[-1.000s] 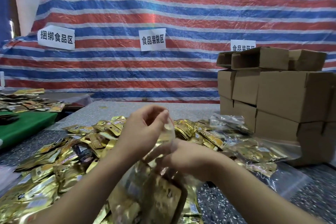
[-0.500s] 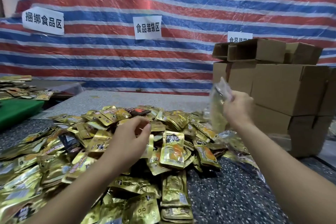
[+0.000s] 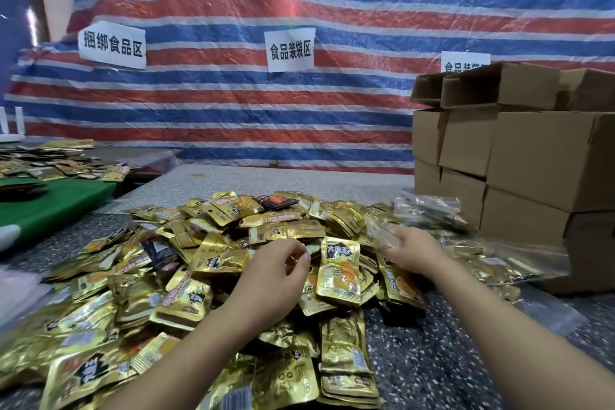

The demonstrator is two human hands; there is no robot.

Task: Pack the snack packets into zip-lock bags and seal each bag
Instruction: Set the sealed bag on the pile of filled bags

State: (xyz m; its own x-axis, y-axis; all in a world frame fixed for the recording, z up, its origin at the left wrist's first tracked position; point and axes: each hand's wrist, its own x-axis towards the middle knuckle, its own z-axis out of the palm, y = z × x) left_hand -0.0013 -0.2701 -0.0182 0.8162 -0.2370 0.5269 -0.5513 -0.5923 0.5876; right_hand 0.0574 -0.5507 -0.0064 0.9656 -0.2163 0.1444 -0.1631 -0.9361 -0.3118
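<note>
Half a second back my right hand [image 3: 411, 251] was up near the boxes, holding a filled zip-lock bag in the air; now it is down at the right edge of the heap, and that bag is out of it. Its fingers reach onto a clear zip-lock bag [image 3: 382, 233] lying on top of the packets, but I cannot tell whether they are pinching it or only touching it. My left hand [image 3: 276, 271] has barely shifted: it hovers over the middle of the pile, fingers curled inward with the tips close together, and whether anything is caught between them is hidden. The snack packets [image 3: 206, 280], gold foil, sprawl in a big mound across the speckled tabletop [image 3: 432, 359], and one packet [image 3: 339, 271] stands face-up between my two hands. Filled clear bags [image 3: 496, 263] lie to the right, against the stacked cardboard boxes [image 3: 519, 156]. Behind everything hangs a red, white and blue striped tarp [image 3: 299, 0] with white paper signs [image 3: 290, 49] stuck on it.
</note>
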